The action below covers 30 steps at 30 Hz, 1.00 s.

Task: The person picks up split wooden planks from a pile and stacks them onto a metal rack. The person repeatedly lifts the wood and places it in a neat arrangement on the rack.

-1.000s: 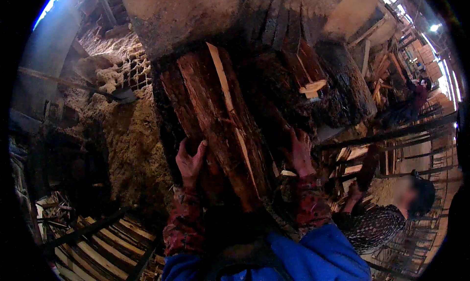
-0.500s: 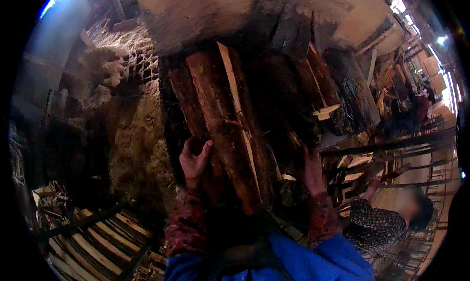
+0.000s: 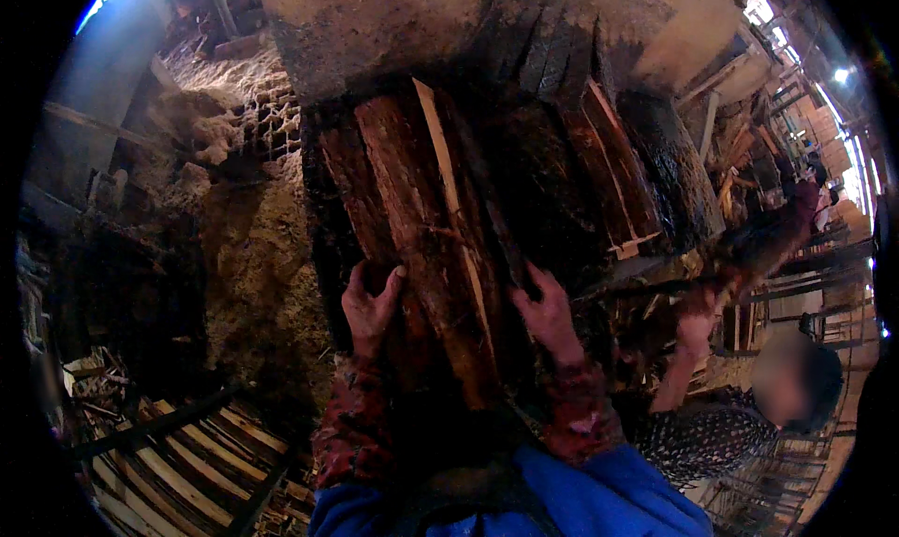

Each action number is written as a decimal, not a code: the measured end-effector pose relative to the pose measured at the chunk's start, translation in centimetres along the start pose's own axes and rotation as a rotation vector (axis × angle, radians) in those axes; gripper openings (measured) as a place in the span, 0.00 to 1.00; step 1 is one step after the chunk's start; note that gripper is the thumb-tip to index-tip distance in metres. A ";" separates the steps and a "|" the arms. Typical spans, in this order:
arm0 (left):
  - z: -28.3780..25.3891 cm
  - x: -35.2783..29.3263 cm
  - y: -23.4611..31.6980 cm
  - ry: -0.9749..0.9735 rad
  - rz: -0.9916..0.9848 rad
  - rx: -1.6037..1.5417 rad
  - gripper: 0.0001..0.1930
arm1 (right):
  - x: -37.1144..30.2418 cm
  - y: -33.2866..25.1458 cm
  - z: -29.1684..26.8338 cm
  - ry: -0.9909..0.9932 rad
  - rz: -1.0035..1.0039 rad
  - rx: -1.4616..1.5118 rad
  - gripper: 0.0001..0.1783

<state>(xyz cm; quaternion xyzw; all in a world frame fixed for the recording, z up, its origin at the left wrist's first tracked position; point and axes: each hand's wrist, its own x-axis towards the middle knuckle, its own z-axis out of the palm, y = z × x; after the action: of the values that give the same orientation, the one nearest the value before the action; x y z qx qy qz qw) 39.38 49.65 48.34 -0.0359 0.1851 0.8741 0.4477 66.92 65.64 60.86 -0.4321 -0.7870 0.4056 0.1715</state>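
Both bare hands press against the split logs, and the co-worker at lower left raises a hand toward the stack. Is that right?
Not quite. In the head view the co-worker is at lower right, not lower left. Left hand and right hand do press against the split logs.

Your left hand (image 3: 370, 305) and right hand (image 3: 546, 314) are bare, no gloves on either grip. Both forearms wear dark red patterned sleeves (image 3: 354, 423), mottled with paler flecks, a light patch on the right one. Nearest you, a bright blue garment (image 3: 599, 495) bunches in folds.
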 end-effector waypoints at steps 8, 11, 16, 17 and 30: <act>-3.0 0.8 0.0 -0.122 -0.023 -0.021 0.28 | 1.1 -7.4 0.7 0.063 -0.253 -0.434 0.32; -3.2 1.0 0.1 -0.049 -0.066 -0.115 0.30 | 0.7 -7.3 1.0 0.108 -0.285 -0.441 0.32; 0.4 0.5 0.4 -0.040 -0.008 0.217 0.31 | 2.7 -7.4 -1.9 -0.103 -0.177 -0.263 0.29; 1.7 0.4 0.3 -0.050 0.001 0.336 0.30 | 3.5 -6.6 -2.5 0.006 -0.246 -0.378 0.30; 8.0 -0.4 -0.2 -0.019 0.109 1.128 0.25 | 11.6 4.6 -2.9 0.034 -0.136 -0.414 0.43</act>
<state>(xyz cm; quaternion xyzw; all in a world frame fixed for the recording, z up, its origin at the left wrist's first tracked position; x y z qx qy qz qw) 40.62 52.28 55.80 0.2264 0.6209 0.6620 0.3535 64.61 77.95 58.11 -0.4110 -0.8777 0.2154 0.1194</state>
